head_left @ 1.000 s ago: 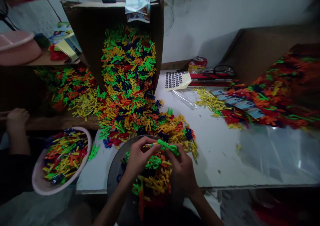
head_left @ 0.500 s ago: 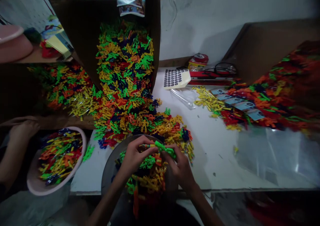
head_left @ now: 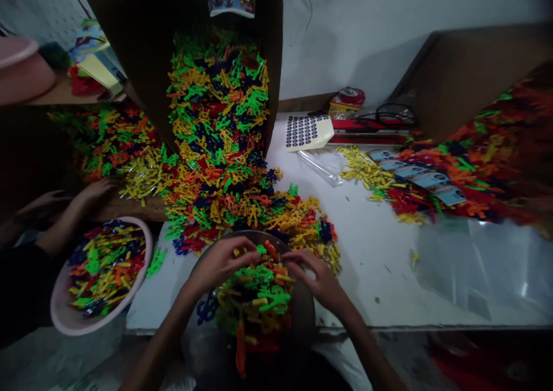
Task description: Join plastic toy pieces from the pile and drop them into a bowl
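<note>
My left hand point(head_left: 227, 261) hovers over the back left of a round dark bowl point(head_left: 309, 307), thumb and fingers apart. On the bowl's right side, my right hand point(head_left: 317, 276) is also open, its fingers stretched toward the middle. Between my fingertips lie an orange plastic piece point(head_left: 271, 250) and a small green piece point(head_left: 261, 249), on top of the heap. Bright green toy figures point(head_left: 274, 299) and several yellow and orange ones fill the bowl. Dark blue figures point(head_left: 206, 309) sit at its left side.
A cardboard box point(head_left: 272, 63) spills a pile of coloured figures point(head_left: 216, 166) onto the white table point(head_left: 367, 276). A co-worker's hand point(head_left: 97, 190) reaches in above a pink basin point(head_left: 147, 253). At right are a sticker sheet point(head_left: 309, 133), printed cards point(head_left: 415, 175), clear plastic bags point(head_left: 484, 270) and another box point(head_left: 458, 63).
The green figure and yellow stick have left my fingers, and my hands have moved apart. More green pieces show on the bowl's heap. The co-worker's hand has moved right and away.
</note>
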Available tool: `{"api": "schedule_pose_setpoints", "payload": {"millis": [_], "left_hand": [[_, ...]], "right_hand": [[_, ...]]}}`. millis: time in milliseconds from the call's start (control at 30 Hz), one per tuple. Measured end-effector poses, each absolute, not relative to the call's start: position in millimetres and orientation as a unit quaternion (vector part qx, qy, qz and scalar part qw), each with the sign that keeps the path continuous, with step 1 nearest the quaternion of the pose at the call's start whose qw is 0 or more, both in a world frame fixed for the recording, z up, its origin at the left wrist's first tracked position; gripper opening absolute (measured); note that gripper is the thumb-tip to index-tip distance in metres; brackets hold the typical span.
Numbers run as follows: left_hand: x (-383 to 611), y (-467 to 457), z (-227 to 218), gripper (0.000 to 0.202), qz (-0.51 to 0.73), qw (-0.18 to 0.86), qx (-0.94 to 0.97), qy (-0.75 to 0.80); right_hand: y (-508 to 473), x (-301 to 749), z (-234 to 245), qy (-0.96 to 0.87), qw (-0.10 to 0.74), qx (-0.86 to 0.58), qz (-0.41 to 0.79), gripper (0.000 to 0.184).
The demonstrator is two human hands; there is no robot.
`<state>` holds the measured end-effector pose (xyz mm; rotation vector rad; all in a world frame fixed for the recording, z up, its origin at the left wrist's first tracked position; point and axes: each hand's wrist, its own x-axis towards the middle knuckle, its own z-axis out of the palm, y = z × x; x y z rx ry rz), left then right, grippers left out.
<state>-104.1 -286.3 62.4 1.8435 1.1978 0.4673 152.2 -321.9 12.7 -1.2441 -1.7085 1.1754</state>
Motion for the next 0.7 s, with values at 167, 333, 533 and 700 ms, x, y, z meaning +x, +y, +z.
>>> {"api": "schedule_pose_setpoints", "payload": {"millis": [167,333,533,700], "left_hand": [[-96.0,-222.3,33.0,0.025,0.17,0.246,0.808,0.507],[-94.3,-200.5,2.2,0.036,0.047,0.324,0.816,0.476],[-143.0,-234.6,-12.1,0.03,0.086,0.328,0.805,0.487],[-189.5,-257.4,-13.9,0.034,0.113,0.368,0.761,0.523]], "right_hand": [[-264.4,173.3,-17.4,-0.716,0.352,-0.543,0.263,0.02],[-239.7,161.7,-49.7,-0.798,0.229,-0.499,0.247,0.023],[-251.5,149.7,-63.3,-0.74,0.332,-0.522,0.264,0.027],[-268.1,148.5,-65.9,-0.558,0.435,-0.621,0.338,0.039]]}}
